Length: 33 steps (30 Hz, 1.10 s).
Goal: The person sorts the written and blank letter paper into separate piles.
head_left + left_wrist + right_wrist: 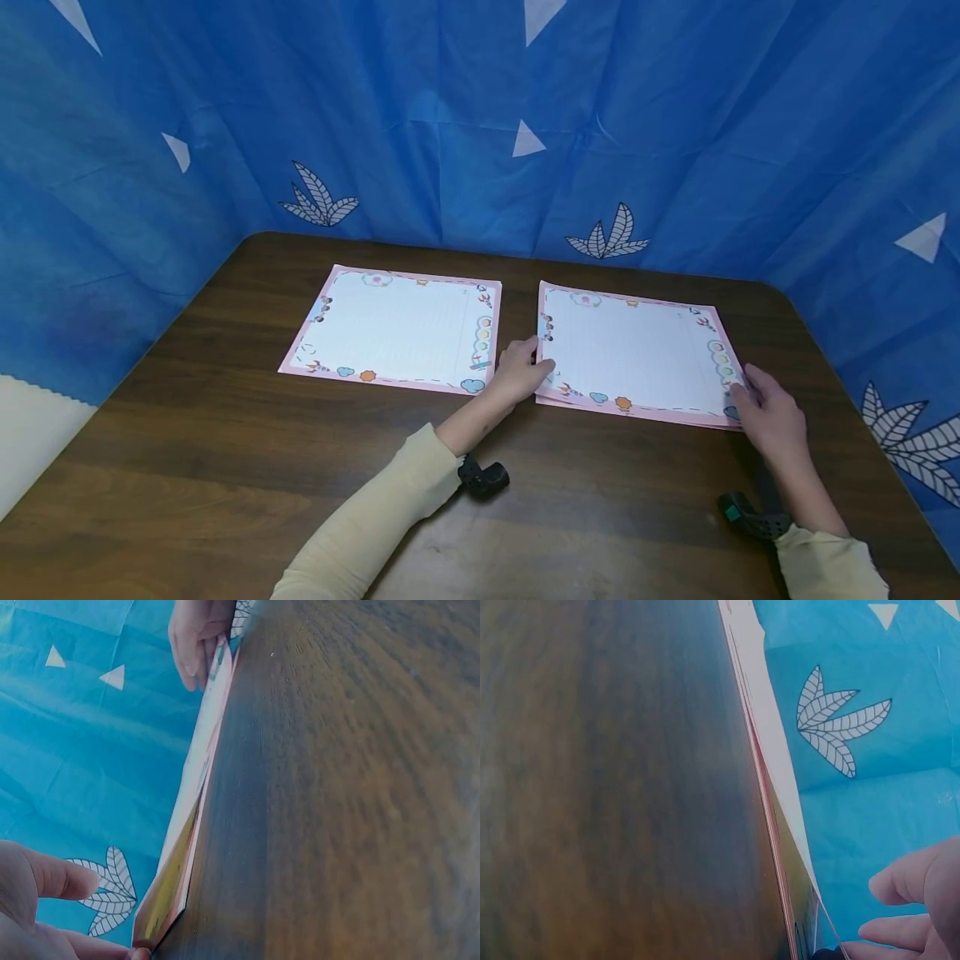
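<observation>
In the head view a stack of lined white sheets with pink, cartoon-decorated borders (630, 350) lies on the right half of the table. My left hand (519, 372) is at its left edge. The left wrist view shows the left fingertips (140, 952) touching the paper edge, with the thumb (71, 879) held apart above it. The top paper (180, 832) bows up from those below. At the stack's right edge is my right hand (772, 414); in the right wrist view its thumb (900, 883) stands away from the paper (776, 742), with fingers extended beside the edge.
A second stack of matching sheets (397, 329) lies to the left on the dark wooden table (225, 450). Behind the table hangs a blue curtain (450, 125) with white triangles and leaf prints. A black camera (483, 479) is strapped to each wrist.
</observation>
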Each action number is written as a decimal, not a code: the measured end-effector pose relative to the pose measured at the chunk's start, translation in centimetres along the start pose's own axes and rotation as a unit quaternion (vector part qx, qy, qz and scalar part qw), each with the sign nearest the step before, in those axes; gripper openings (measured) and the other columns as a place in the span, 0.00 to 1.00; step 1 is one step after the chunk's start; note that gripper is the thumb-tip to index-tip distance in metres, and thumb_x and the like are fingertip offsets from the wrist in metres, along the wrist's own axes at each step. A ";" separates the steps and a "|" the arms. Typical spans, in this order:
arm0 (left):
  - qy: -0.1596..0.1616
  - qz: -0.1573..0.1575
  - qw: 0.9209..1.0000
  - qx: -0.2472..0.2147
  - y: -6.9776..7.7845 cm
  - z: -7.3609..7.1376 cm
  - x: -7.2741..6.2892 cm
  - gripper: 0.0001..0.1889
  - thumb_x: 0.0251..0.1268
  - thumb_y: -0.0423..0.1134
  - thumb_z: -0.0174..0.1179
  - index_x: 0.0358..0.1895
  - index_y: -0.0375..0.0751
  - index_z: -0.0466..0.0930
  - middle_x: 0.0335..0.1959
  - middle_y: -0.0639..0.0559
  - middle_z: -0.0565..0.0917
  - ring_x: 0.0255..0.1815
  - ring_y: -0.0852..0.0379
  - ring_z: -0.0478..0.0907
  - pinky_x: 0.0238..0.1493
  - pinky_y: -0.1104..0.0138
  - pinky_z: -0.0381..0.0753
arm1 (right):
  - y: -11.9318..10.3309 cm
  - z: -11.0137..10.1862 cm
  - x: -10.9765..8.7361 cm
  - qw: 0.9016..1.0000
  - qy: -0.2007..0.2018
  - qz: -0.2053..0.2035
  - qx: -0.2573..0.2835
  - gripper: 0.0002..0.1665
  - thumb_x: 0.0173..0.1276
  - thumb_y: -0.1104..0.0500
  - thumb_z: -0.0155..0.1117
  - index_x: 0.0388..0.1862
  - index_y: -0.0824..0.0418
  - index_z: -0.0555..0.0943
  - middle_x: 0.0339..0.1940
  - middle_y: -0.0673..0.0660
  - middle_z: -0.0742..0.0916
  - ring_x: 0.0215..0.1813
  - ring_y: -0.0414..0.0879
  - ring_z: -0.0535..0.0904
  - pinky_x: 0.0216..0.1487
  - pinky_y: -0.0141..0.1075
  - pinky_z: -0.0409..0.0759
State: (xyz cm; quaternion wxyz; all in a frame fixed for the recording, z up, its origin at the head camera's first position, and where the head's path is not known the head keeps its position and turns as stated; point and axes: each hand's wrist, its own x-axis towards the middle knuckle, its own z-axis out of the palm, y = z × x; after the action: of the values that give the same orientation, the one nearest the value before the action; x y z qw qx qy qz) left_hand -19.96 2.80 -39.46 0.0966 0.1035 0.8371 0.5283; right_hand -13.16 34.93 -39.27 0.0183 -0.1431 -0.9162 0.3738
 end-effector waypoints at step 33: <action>0.001 0.008 0.997 0.078 0.0 0.8 -0.3 0.32 0.65 0.40 0.52 0.69 0.28 0.56 0.68 0.35 0.56 0.65 0.41 0.53 0.60 0.51 0.59 | -0.1 -0.2 0.0 0.999 0.026 0.026 0.022 0.35 0.75 0.49 0.40 0.72 0.69 0.51 0.67 0.74 0.61 0.66 0.69 0.56 0.57 0.62 0.61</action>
State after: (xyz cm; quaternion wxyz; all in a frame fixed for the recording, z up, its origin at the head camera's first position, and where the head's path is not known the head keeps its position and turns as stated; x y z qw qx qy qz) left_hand -19.49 3.42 -39.77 0.0830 0.1164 0.8753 0.4620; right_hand -13.12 34.99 -39.04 0.0355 -0.1766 -0.9029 0.3904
